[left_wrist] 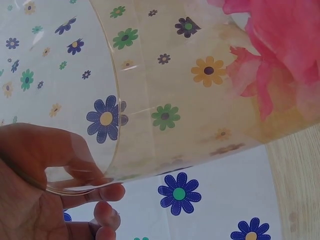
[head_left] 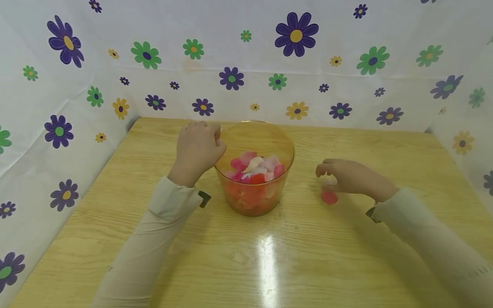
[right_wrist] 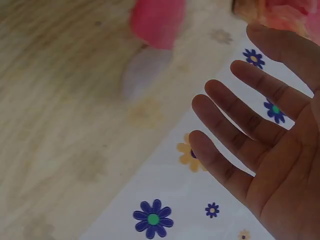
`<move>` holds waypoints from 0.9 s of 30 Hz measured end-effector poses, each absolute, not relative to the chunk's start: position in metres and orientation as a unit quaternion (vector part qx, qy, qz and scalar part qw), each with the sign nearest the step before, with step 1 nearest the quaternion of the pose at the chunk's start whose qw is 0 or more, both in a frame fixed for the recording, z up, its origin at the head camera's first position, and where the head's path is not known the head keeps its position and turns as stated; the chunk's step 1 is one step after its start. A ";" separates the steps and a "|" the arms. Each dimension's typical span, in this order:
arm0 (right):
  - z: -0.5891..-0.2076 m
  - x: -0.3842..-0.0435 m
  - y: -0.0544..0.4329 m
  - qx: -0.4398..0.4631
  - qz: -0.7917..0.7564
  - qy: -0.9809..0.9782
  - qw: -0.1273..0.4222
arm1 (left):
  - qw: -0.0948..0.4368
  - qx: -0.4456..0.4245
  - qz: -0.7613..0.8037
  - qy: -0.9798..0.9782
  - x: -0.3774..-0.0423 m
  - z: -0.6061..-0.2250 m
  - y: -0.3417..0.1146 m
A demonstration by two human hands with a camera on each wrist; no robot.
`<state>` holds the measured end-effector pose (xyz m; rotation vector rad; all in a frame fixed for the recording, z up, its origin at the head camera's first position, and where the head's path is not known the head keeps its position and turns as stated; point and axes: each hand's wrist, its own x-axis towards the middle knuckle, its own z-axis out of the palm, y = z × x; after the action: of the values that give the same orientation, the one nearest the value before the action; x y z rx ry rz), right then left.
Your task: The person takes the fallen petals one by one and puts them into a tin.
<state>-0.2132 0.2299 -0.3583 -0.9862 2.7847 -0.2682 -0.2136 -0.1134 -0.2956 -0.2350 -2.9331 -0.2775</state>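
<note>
A see-through amber plastic bucket (head_left: 256, 199) holds a heap of pink, red and white petals (head_left: 265, 171) in its lower half. At its left side my left hand (head_left: 198, 149) pinches the rim, thumb and fingers on either side of the wall in the left wrist view. To the right of the bucket, my right hand (head_left: 352, 177) is over the table with its fingers spread and gently bent, the palm bare in the right wrist view. Just below its fingertips are a red petal (right_wrist: 157, 22) and a pale petal (right_wrist: 146, 72), both apart from the fingers.
The light wooden table (head_left: 231, 265) meets a white cloth (head_left: 262, 55) printed with purple, green and yellow flowers, which stands along the back and both sides. Each wrist wears a dark strap under a pale sleeve.
</note>
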 end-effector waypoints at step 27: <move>-0.391 -0.218 0.238 -0.381 -0.072 0.917 0.095 | 0.097 -0.077 -0.097 -0.988 -0.213 -0.296 -0.115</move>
<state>-0.2183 0.2379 -0.3905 -1.1303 2.7177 -0.2141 -0.2131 -0.1149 -0.2961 -0.2293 -2.9246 -0.2877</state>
